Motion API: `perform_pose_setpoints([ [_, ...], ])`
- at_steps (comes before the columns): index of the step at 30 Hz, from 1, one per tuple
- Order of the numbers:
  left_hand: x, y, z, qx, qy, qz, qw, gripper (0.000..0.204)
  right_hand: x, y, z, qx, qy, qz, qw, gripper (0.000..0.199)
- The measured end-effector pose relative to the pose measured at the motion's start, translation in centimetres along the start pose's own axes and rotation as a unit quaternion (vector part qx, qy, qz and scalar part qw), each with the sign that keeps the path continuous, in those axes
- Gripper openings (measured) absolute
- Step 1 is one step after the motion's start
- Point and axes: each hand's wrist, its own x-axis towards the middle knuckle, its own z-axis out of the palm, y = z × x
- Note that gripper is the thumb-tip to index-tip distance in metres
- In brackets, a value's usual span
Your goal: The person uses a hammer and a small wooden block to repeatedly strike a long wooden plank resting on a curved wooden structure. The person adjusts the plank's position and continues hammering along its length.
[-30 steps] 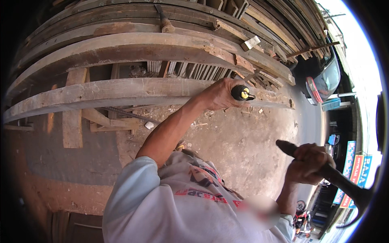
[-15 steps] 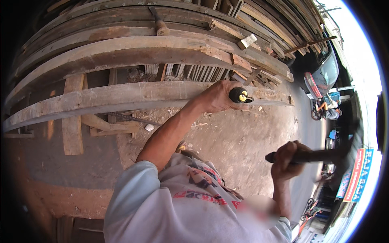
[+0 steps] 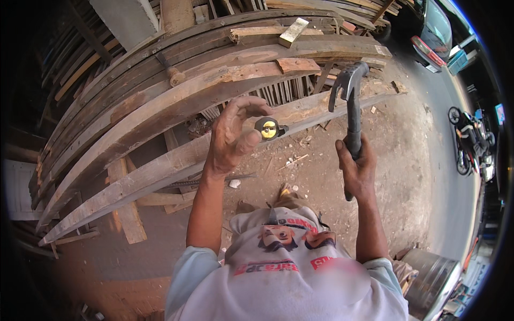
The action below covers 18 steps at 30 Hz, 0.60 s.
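Left hand spread, just beside black-and-yellow tool at near wooden beam. Right hand wrapped around claw hammer, head toward far side. Pale block on far timbers.

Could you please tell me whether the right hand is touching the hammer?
Touching: the head view shows the right hand closed around the hammer, low on its handle.
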Motion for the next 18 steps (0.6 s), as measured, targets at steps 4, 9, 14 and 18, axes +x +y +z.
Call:
perform_pose_setpoints([
  [4,-0.4,1.0,0.6,0.062,0.041,-0.006,0.997,0.085,6.9,3.0,0.8,-0.008,-0.01,-0.031,0.999,0.028],
  [9,0.1,0.4,2.9,0.142,0.062,-0.036,0.987,0.079,15.1,8.5,0.4,-0.027,0.014,-0.117,0.993,0.033],
  [14,0.0,-1.8,3.2,0.053,0.055,-0.012,0.997,0.069,16.3,8.6,-0.5,-0.048,-0.022,-0.14,0.989,0.033],
  [18,0.4,-1.7,5.2,0.076,0.131,0.009,0.988,0.071,17.6,9.7,-1.0,-0.09,-0.036,-0.256,0.962,0.029],
])
